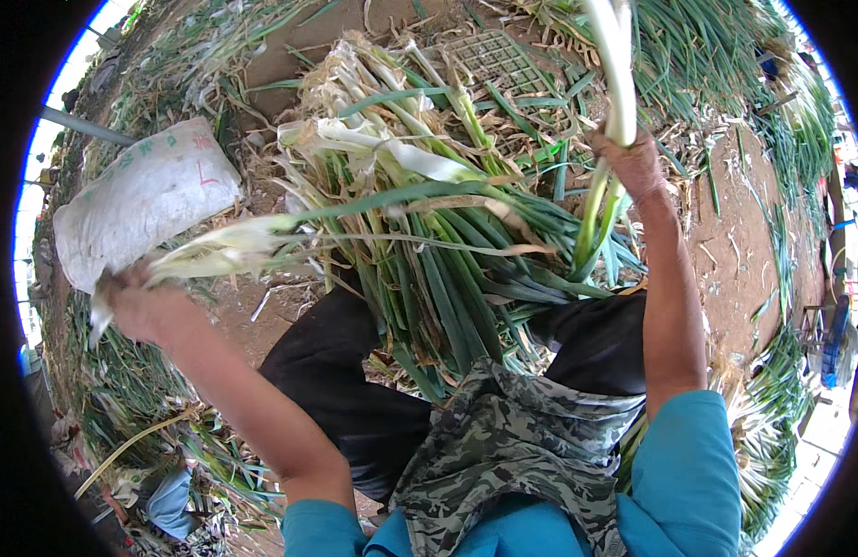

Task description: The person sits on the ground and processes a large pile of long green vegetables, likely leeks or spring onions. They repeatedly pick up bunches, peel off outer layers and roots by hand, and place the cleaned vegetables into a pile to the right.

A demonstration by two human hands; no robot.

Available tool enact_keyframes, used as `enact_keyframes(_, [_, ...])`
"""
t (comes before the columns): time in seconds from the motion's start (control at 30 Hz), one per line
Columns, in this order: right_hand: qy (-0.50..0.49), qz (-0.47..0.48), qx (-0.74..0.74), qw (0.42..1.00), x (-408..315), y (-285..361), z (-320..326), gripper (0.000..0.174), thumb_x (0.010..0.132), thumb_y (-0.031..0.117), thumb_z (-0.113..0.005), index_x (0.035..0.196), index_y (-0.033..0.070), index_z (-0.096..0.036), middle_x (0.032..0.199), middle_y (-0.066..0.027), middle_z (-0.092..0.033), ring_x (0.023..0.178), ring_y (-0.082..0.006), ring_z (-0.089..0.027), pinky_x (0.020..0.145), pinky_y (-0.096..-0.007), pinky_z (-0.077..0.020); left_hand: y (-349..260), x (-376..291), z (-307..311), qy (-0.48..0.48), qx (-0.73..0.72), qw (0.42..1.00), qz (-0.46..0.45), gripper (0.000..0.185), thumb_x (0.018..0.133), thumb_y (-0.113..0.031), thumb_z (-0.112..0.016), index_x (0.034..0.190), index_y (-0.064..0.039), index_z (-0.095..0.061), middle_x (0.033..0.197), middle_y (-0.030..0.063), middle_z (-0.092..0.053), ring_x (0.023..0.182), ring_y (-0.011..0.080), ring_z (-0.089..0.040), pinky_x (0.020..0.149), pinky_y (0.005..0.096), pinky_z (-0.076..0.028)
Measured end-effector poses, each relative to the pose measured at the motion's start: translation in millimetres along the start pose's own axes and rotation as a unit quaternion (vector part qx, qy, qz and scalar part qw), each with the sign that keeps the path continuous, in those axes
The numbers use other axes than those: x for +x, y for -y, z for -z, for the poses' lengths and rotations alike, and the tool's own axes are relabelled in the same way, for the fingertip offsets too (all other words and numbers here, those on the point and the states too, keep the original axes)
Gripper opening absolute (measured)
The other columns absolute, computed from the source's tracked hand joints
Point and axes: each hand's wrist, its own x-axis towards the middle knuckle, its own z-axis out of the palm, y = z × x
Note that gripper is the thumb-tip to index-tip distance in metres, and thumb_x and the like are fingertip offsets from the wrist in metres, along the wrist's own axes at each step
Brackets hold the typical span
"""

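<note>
My right hand [634, 163] is closed around clean white stalks of large green onions [613, 63], held upright at the right with the white ends pointing away from me. Far out to the left, my left hand [140, 306] is blurred and grips peeled outer leaves [223, 247], which trail towards the middle. Between my knees lies a heap of unpeeled green onions [415, 230], their dry, rooty ends farther off and dark green leaves towards me. A filled white woven sack [150, 188] that bears writing sits just beyond my left hand.
A plastic grate [498, 63] strewn with scraps lies beyond the heap. More green onions [707, 56] are spread at the far right, and white-ended ones [756, 445] lie by my right side. Leaf waste [122, 369] covers the ground at left, with a blue cloth [171, 501] lower down.
</note>
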Motion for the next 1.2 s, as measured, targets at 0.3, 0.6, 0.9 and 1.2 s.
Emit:
enact_keyframes(0.3, [0.098, -0.051, -0.225, 0.968, 15, -7, -129, 0.058, 0.078, 0.038, -0.077, 0.132, 0.019, -0.065, 0.094, -0.0047, -0.076, 0.083, -0.0181, -0.072, 0.082, -0.0347, -0.0580, 16, -60, -8, 0.224, 0.036, 0.943, 0.241, 0.045, 0.094, -0.020, -0.068, 0.134, -0.001, -0.057, 0.092, 0.0092, -0.058, 0.092, 0.0188, -0.053, 0.089, 0.0334, -0.047])
enact_keyframes(0.6, [0.342, 0.000, -0.336, 0.878, 14, -7, -214, 0.055, 0.089, 0.022, -0.064, 0.142, 0.016, -0.053, 0.116, -0.0141, -0.070, 0.104, -0.0275, -0.068, 0.087, -0.0443, -0.0566, 138, -142, -23, 0.478, 0.222, 0.765, 0.371, 0.057, 0.086, -0.028, -0.071, 0.134, 0.001, -0.059, 0.133, 0.0179, -0.058, 0.117, 0.0299, -0.056, 0.099, 0.0433, -0.044])
enact_keyframes(0.9, [0.347, 0.071, -0.229, 0.907, -8, -28, -206, 0.041, 0.077, 0.021, -0.066, 0.118, 0.016, -0.069, 0.102, -0.0147, -0.071, 0.097, -0.0348, -0.068, 0.082, -0.0440, -0.0536, 268, -164, -56, 0.456, 0.029, 0.716, 0.527, 0.049, 0.101, -0.030, -0.058, 0.143, -0.009, -0.047, 0.134, 0.0116, -0.057, 0.114, 0.0290, -0.060, 0.091, 0.0451, -0.054])
enact_keyframes(1.2, [0.315, 0.083, -0.129, 0.937, -18, 13, -147, 0.044, 0.074, 0.022, -0.072, 0.117, 0.014, -0.067, 0.101, -0.0146, -0.071, 0.097, -0.0357, -0.067, 0.082, -0.0443, -0.0524, 128, -194, -80, 0.674, 0.120, 0.688, 0.241, 0.064, 0.071, -0.007, -0.081, 0.131, -0.001, -0.060, 0.116, 0.0079, -0.065, 0.105, 0.0217, -0.062, 0.099, 0.0345, -0.047])
